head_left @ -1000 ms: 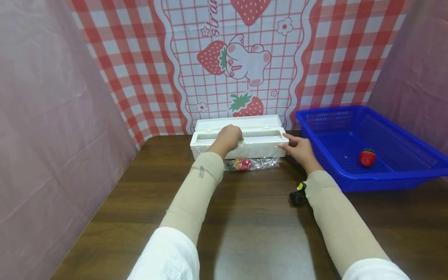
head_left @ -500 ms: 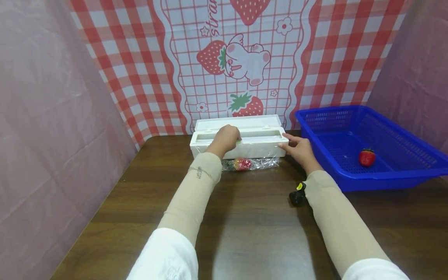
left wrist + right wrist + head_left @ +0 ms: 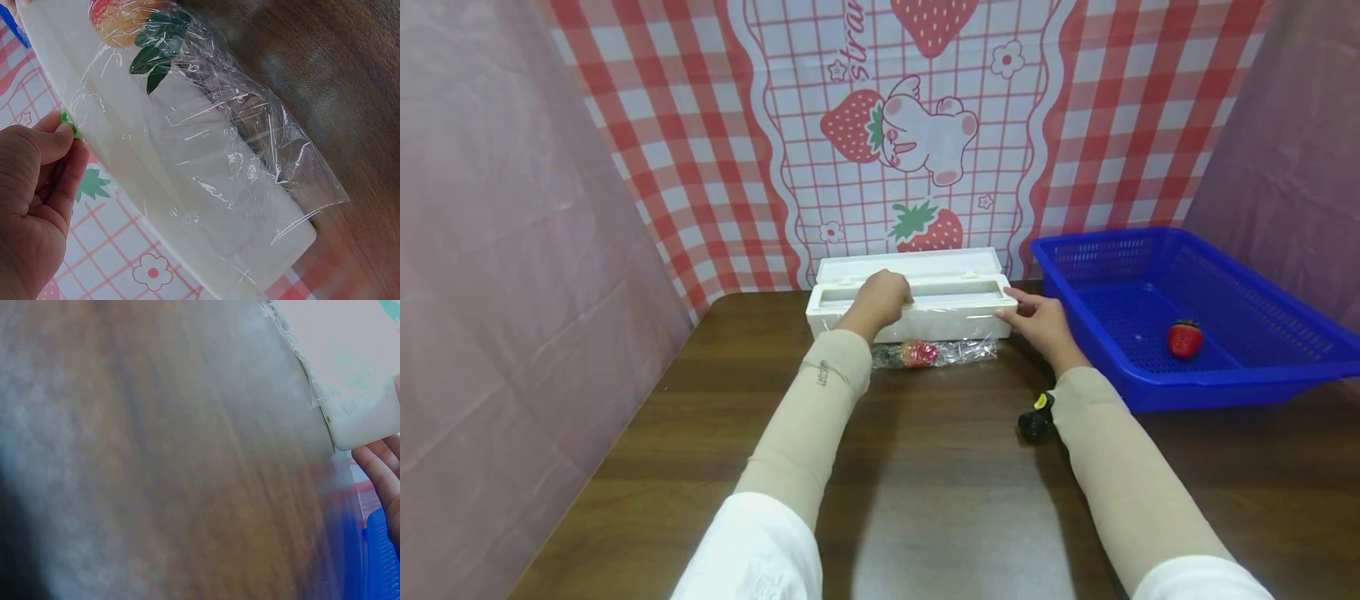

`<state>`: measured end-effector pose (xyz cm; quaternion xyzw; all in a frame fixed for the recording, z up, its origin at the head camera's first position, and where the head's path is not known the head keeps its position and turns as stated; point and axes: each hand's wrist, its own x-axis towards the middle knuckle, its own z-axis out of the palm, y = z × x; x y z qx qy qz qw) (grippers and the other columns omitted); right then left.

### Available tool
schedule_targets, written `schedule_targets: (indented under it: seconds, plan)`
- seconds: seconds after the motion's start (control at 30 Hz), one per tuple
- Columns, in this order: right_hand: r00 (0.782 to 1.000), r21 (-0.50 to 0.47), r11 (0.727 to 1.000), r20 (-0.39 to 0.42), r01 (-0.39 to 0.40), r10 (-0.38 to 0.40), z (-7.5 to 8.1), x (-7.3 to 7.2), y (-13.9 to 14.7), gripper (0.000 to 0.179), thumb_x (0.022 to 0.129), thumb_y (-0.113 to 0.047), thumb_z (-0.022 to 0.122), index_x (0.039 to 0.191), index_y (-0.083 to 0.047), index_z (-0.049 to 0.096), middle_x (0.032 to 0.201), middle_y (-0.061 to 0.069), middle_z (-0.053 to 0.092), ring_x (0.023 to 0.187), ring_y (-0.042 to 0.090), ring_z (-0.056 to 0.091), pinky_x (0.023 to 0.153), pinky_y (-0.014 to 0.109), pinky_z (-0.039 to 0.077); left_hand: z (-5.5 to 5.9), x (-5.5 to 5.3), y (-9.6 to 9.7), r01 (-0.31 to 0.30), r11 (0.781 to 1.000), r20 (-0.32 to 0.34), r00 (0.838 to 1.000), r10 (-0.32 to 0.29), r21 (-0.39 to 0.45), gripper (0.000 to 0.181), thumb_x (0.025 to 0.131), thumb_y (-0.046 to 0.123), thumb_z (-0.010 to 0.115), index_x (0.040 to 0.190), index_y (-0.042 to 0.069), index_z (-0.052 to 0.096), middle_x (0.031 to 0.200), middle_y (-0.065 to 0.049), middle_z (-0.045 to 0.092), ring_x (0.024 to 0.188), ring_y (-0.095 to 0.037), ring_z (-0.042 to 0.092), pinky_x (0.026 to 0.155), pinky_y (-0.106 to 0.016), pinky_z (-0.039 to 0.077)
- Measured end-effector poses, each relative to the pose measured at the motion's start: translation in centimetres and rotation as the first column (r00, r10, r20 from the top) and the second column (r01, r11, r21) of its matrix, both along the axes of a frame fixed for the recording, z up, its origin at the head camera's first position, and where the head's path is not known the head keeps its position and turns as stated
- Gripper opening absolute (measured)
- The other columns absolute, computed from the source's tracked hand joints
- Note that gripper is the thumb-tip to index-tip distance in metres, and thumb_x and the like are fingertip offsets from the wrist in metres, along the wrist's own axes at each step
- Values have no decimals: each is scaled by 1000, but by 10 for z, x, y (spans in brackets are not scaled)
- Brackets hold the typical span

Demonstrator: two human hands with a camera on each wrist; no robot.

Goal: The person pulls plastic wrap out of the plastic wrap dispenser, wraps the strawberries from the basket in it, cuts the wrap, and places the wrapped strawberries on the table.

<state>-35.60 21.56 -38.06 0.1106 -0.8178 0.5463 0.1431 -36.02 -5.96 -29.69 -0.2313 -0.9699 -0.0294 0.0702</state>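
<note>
A long white cling film dispenser [image 3: 955, 323] stands at the back of the table, its lid [image 3: 910, 263] tipped back. My left hand [image 3: 877, 302] is at its front top edge, where thumb and finger pinch a small green slide cutter [image 3: 70, 125]. Clear film [image 3: 250, 159] hangs down over the front of the box and onto the table. Under or in the film lies a red and yellow strawberry [image 3: 919, 354] with dark green leaves [image 3: 159, 47]. My right hand [image 3: 1043, 327] holds the box's right end, thumb in front and fingers at the end and top.
A blue plastic basket [image 3: 1112, 354] sits close to the right hand, with one strawberry [image 3: 1184, 340] inside. A small black device with a yellow mark [image 3: 1036, 423] is at the right wrist. A checked strawberry-print cloth [image 3: 700, 150] hangs behind, pink cloth [image 3: 497, 292] at the sides.
The left hand has slid slightly leftward along the box edge with the cutter. The right hand stays on the box end.
</note>
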Motion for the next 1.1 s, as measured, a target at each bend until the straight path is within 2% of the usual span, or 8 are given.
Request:
schedule_targets:
  seconds: [0.43,0.8,1.1]
  plan:
    - [1000,23,1000,2,15,-15,-2,0,-3,51,88,-15,74,133,1,57,109,33,63,71,-6,57,59,13,52,-1,2,-11,-31,999,10,999,31,16,26,80,-6,69,100,10,76,107,-6,72,103,-23,64,98,-32,47]
    - [1000,-8,1000,-13,7,-7,0,2,0,51,87,-13,74,133,3,56,106,36,63,67,-6,57,57,14,52,-1,4,-21,-47,997,-3,999,47,56,18,83,-1,70,98,8,76,103,-7,73,100,-24,65,96,-34,48]
    - [1000,2,1000,-9,10,-10,1,2,-1,51,88,-13,74,133,3,56,107,36,63,67,-6,57,58,14,52,0,5,-28,-58,997,11,998,57,44,27,81,-6,67,101,9,76,109,-7,72,106,-24,64,100,-33,46]
